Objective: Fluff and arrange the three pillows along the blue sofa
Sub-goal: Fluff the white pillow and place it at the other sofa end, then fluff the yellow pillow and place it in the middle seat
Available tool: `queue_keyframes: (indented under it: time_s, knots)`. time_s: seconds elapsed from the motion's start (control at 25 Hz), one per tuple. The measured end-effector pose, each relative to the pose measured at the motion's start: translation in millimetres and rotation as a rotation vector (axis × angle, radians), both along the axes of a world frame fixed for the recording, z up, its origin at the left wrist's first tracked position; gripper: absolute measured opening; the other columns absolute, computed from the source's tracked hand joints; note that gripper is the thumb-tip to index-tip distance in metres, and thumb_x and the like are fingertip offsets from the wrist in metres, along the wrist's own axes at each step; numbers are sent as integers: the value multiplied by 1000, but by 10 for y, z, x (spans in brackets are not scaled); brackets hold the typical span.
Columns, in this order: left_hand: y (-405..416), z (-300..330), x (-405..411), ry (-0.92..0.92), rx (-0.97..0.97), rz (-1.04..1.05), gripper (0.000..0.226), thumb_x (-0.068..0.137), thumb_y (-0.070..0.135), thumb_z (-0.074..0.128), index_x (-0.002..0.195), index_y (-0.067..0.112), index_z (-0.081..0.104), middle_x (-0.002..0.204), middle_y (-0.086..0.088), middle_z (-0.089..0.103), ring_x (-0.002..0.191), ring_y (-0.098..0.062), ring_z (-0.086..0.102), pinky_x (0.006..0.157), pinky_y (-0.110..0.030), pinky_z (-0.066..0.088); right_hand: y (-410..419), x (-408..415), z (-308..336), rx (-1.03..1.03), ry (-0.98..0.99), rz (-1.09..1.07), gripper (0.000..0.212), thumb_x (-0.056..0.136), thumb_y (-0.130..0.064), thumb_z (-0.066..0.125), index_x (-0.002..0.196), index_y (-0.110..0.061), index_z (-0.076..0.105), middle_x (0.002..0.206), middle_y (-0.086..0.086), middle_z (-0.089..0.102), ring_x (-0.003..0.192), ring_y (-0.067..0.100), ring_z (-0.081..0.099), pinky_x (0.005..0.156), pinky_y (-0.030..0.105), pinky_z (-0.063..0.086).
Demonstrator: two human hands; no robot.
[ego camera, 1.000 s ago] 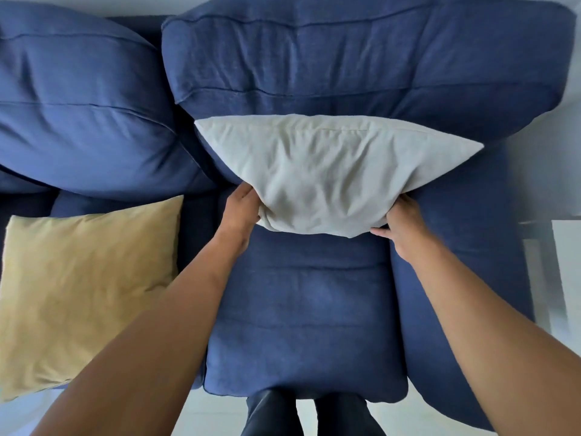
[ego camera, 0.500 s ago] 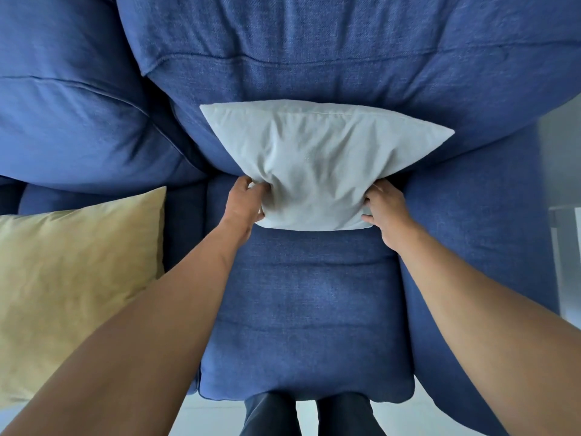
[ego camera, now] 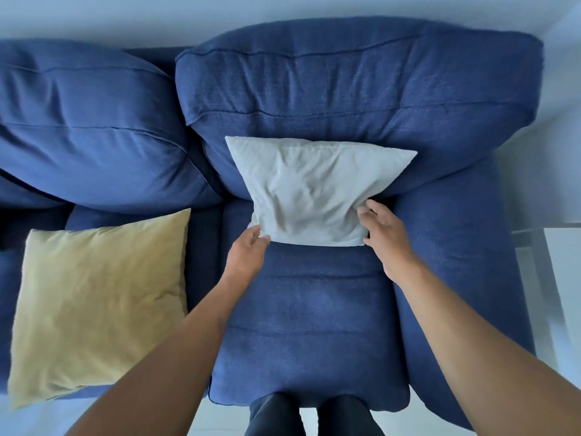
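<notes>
A pale grey pillow (ego camera: 309, 190) stands propped against the right back cushion of the blue sofa (ego camera: 311, 325). My left hand (ego camera: 248, 251) touches its lower left corner with fingers loosely spread. At the pillow's lower right edge is my right hand (ego camera: 382, 229), fingers apart and just touching the fabric. A yellow pillow (ego camera: 97, 300) lies flat on the left seat, overhanging the front edge. A third pillow is not in view.
The sofa's right armrest (ego camera: 456, 278) runs beside my right arm. A pale side table (ego camera: 559, 262) stands past it at the right edge. My legs (ego camera: 311, 416) are against the sofa front, over a light floor.
Both hands have released their squeeze on the grey pillow and opened at its lower corners. The pillow now stands narrower against the back cushion. The view has pulled back.
</notes>
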State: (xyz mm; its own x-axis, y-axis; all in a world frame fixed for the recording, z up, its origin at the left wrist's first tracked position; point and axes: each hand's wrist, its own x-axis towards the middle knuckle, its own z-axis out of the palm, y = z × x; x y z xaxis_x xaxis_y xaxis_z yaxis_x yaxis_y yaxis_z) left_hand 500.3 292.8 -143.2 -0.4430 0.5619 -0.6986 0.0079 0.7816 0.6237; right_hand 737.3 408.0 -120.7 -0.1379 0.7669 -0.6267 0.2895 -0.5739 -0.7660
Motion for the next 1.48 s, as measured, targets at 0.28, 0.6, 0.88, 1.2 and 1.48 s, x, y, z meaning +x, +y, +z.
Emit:
queue_keyframes:
  time_s: [0.28, 0.6, 0.88, 1.2, 1.48]
  knots:
    - [-790, 681, 398, 159, 97, -56, 54, 106, 38, 55, 158, 26, 47, 161, 6, 51, 144, -14, 50, 116, -27, 36, -661, 223, 573, 170, -176, 220, 69, 94, -57, 53, 158, -32, 42, 161, -9, 49, 146, 10, 47, 122, 39, 36]
    - [-1439, 1243, 469, 361, 171, -35, 57, 109, 33, 51, 162, 18, 39, 170, 4, 39, 159, -13, 29, 127, -29, 23, -1342, 11, 1003, 294, -229, 420, 59, 106, -35, 53, 160, -17, 37, 162, 0, 46, 147, 23, 43, 106, 25, 33]
    - [-2318, 1378, 101, 405, 125, 46, 57, 110, 35, 47, 163, 17, 37, 172, 2, 34, 161, -14, 24, 125, -29, 21, -2033, -511, 1135, 383, -221, 624, 71, 105, -39, 54, 165, -16, 25, 174, -1, 24, 161, 14, 19, 129, 35, 20]
    - [-3996, 1339, -968, 420, 100, 145, 60, 107, 41, 50, 162, 20, 40, 172, 1, 35, 156, -20, 38, 122, -38, 32, -3295, -1791, 1187, 463, -247, 780, 70, 106, -42, 51, 166, -16, 23, 175, -2, 20, 162, 12, 9, 129, 34, 14]
    - [-5136, 1325, -2096, 434, 40, 232, 61, 108, 44, 49, 163, 20, 37, 173, -2, 32, 158, -23, 32, 125, -41, 31, -4243, -2796, 1093, 464, -257, 855, 72, 104, -38, 56, 165, -12, 26, 174, 4, 23, 162, 16, 13, 126, 31, 14]
